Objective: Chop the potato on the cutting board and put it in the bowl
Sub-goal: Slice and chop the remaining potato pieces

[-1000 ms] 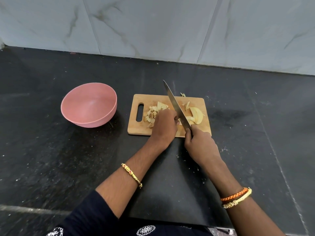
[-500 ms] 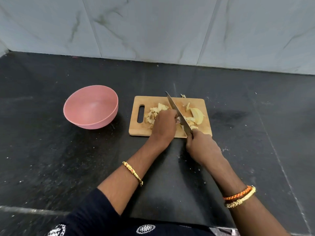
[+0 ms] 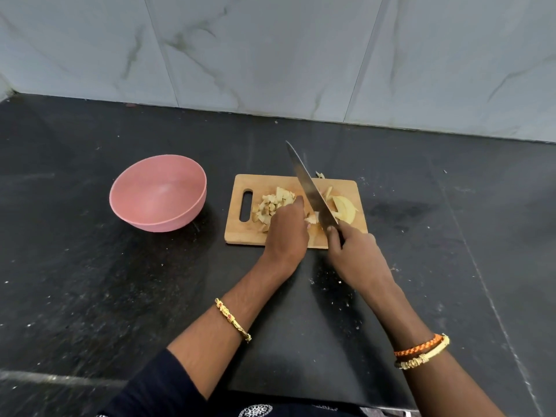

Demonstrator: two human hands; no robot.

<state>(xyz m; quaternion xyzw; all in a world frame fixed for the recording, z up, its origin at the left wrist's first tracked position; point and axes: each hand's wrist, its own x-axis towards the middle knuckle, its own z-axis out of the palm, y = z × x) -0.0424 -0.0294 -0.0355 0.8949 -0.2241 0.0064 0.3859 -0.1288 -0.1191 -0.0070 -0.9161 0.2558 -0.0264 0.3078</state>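
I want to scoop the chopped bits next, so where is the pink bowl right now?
In the head view the pink bowl sits on the black counter, left of the cutting board and apart from it, nearest the board's handle slot.

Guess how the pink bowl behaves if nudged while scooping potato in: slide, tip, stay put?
The pink bowl looks thin-walled and empty, so probably light. It sits on the smooth dark counter, so a push would likely slide it. Its wide round body on a narrower base may rock if pressed at the rim.
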